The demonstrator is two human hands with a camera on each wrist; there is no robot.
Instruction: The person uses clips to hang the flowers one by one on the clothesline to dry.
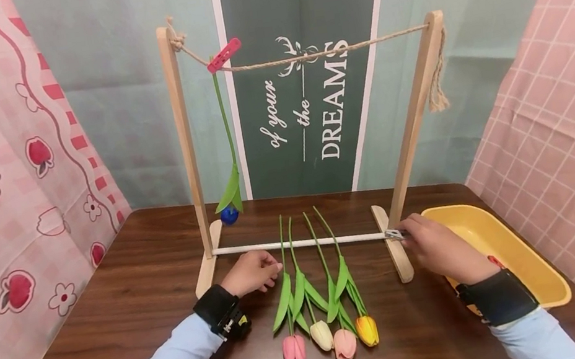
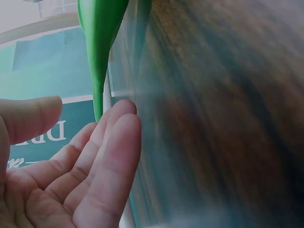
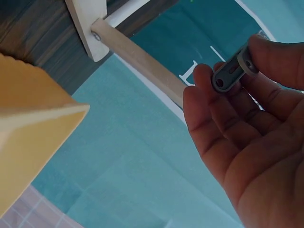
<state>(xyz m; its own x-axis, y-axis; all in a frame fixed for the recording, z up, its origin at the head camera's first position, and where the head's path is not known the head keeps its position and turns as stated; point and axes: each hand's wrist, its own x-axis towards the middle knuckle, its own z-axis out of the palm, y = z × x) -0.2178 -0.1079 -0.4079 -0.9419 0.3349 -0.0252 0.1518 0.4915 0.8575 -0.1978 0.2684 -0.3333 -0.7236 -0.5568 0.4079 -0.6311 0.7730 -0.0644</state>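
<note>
My right hand (image 1: pixel 439 246) pinches a grey clothespin (image 3: pixel 230 76) between thumb and fingers, over the right foot of the wooden stand. Beside the stem of a dark pink tulip (image 1: pixel 294 351), my left hand (image 1: pixel 251 272) stays low over the table, thumb apart from its loosely bent fingers. To the right of that flower lie a white tulip (image 1: pixel 321 335), a light pink tulip (image 1: pixel 344 345) and a yellow tulip (image 1: pixel 367 330), stems pointing away from me. A blue tulip (image 1: pixel 229 215) hangs head down from the rope (image 1: pixel 297 60), clipped by a red clothespin (image 1: pixel 224 55).
The wooden stand's left post (image 1: pixel 184 145) and right post (image 1: pixel 416 121) rise at the back, joined low down by a white rod (image 1: pixel 253 247). A yellow basin (image 1: pixel 549 282) sits at the right, partly behind my right forearm. Patterned cloths surround the brown table (image 1: pixel 130 292).
</note>
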